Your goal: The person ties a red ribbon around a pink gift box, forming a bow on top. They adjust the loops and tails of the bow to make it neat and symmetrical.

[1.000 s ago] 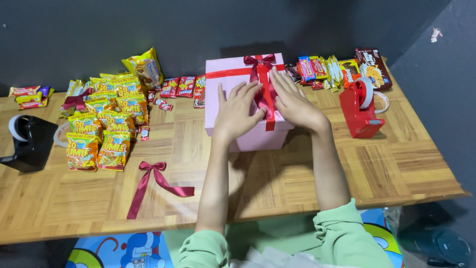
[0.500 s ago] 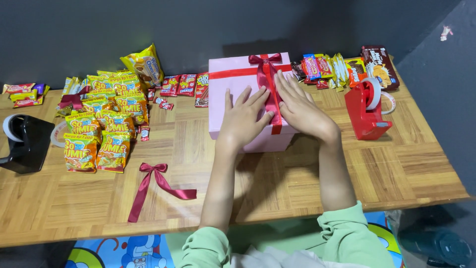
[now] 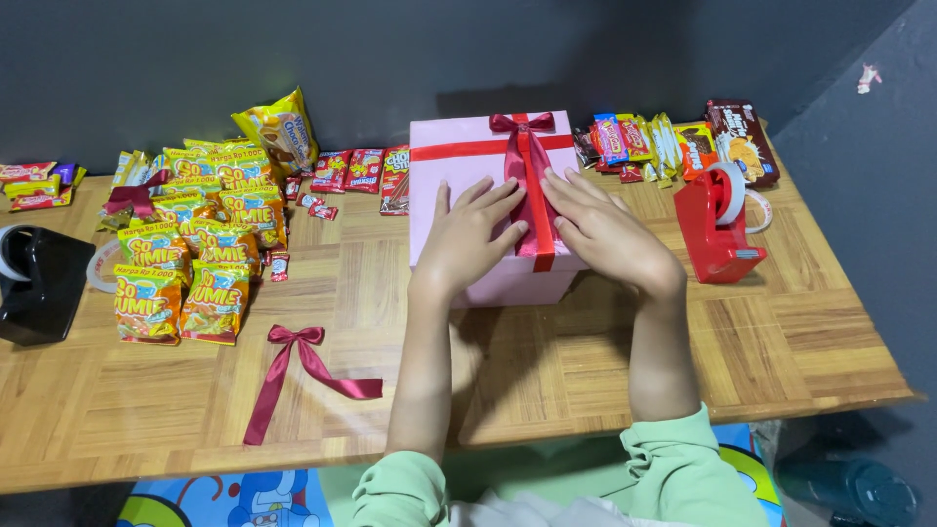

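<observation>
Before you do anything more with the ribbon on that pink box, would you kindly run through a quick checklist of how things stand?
1. Pink square gift box flat on the wooden table: ok.
2. Left hand pressing the lid: ok.
3. Right hand on the lid beside the red satin ribbon: ok.
4. Ribbon bow at the far edge tied: ok.
5. Ribbon end at the front edge fixed down: cannot tell.
6. Red tape dispenser close by the right hand: ok.
</observation>
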